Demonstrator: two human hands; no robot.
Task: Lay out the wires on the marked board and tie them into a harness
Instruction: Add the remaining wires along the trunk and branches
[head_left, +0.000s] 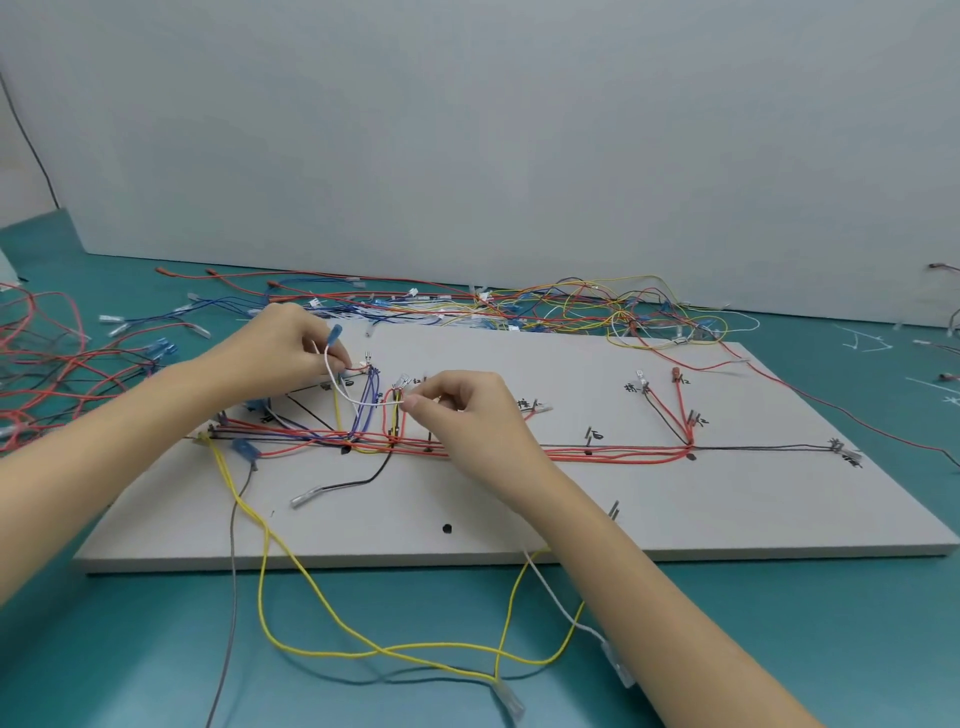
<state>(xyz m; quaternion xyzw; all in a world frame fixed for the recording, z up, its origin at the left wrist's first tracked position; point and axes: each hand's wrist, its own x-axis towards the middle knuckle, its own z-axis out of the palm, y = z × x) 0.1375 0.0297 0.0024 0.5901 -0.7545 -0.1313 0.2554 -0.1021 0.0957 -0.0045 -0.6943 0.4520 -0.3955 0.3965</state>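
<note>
Routing a white wire (358, 397) across the marked board (675, 509), left hand (291, 345) and right hand (457, 402) each with grip pinched on it; red trunk (597, 456) laid, loose wires (571, 306) behind board unrouted, no ties visible

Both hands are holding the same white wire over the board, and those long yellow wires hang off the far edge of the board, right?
Not quite. The head view shows the yellow wires hanging off the near edge of the board, looping onto the green table. The rest holds: the left hand and right hand both pinch the white wire.
</note>
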